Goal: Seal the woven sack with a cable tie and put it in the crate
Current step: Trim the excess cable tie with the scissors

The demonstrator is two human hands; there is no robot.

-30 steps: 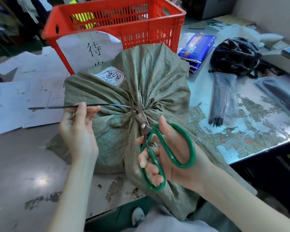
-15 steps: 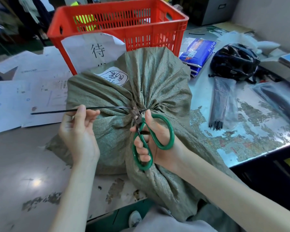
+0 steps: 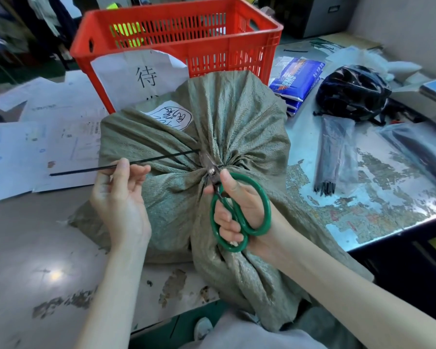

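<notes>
A grey-green woven sack point(image 3: 161, 197) lies on the table, its neck gathered and cinched by a black cable tie point(image 3: 161, 158). The tie's long tail sticks out to the left. My left hand point(image 3: 121, 197) pinches that tail between thumb and fingers. My right hand point(image 3: 239, 205) grips green-handled scissors point(image 3: 237, 215), handles squeezed together, blades at the tie next to the gathered neck. The red plastic crate point(image 3: 176, 23) stands just behind the sack, with a paper sign on its front.
Loose papers point(image 3: 35, 152) cover the table to the left. To the right are a bag of black cable ties point(image 3: 335, 157), blue packets point(image 3: 297, 76), a black helmet point(image 3: 353, 91) and plastic bags. The table's front edge runs close under my arms.
The scissor handles went from spread to squeezed together, and the blades moved up onto the tie at the neck. My left hand kept hold of the tail.
</notes>
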